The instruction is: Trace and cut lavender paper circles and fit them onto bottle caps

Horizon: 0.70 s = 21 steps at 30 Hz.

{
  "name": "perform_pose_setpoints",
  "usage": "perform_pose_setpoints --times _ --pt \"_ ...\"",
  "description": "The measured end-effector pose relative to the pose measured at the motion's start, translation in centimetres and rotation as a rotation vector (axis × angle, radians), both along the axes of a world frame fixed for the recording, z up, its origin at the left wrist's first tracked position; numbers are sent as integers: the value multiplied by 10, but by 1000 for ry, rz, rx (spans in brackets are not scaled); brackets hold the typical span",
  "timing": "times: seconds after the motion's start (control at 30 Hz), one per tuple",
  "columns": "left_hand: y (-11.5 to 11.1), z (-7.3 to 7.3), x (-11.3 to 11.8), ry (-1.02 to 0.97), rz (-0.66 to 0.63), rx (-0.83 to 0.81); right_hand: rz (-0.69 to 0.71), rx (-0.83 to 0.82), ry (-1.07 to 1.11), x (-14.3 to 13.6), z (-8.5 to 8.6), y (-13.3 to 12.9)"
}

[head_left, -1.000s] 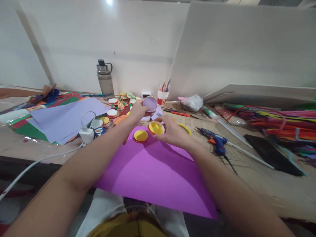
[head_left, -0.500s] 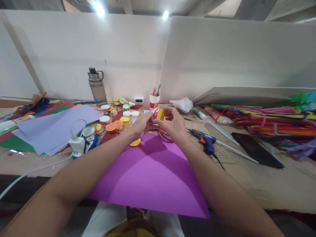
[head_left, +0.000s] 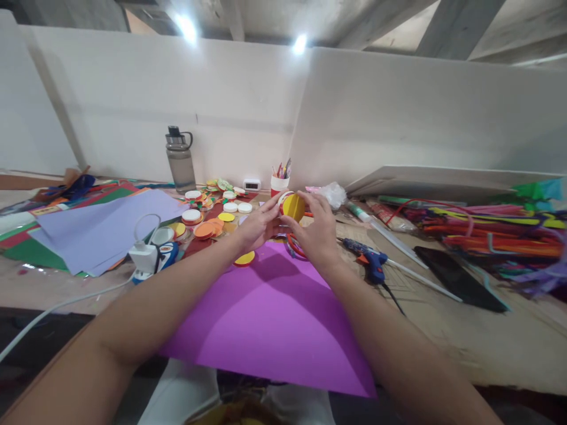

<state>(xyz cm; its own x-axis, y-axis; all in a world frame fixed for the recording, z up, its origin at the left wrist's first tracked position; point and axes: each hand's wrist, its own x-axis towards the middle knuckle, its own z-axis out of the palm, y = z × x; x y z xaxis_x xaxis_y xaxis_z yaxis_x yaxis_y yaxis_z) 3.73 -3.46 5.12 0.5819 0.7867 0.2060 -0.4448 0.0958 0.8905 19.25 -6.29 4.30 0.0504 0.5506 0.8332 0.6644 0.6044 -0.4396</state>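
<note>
Between my two hands, above the far edge of a purple sheet, is a round piece with a yellow disc face and a white and red rim. My left hand closes on its left side. My right hand grips the right side, thumb at the lower edge and fingers over the top. Below the hands lies a red ring-shaped strip, partly hidden by my right hand. A yellow disc with a red edge rests on the sheet near my left wrist.
White, orange and yellow discs crowd the table at left. A white plug with its cord lies nearer. On the right are a blue glue gun, a black phone-like slab and pipe cleaners. A bottle stands behind.
The round piece has turned so its yellow face shows more fully towards me. My hands stay around it, and the camera view has tilted up slightly.
</note>
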Motion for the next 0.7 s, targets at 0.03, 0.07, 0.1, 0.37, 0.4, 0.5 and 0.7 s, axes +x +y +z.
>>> perform_pose_setpoints --times 0.03,0.07,0.1,0.37,0.4,0.5,0.7 --pt "0 0 0 -3 9 1 -8 16 -28 1 0 0" --pt "1 0 0 -9 24 6 -12 26 -52 1 0 1" --pt "1 0 0 -14 41 12 -15 31 -72 1 0 1" --pt "2 -3 2 -6 107 89 -24 39 -84 -3 1 -2" --pt "1 -3 2 5 110 88 -27 31 -85 -3 1 -3" --pt "0 -2 2 11 119 77 -18 25 -71 -6 2 -5" --pt "1 -2 0 7 81 102 19 60 -44 -4 2 -5"
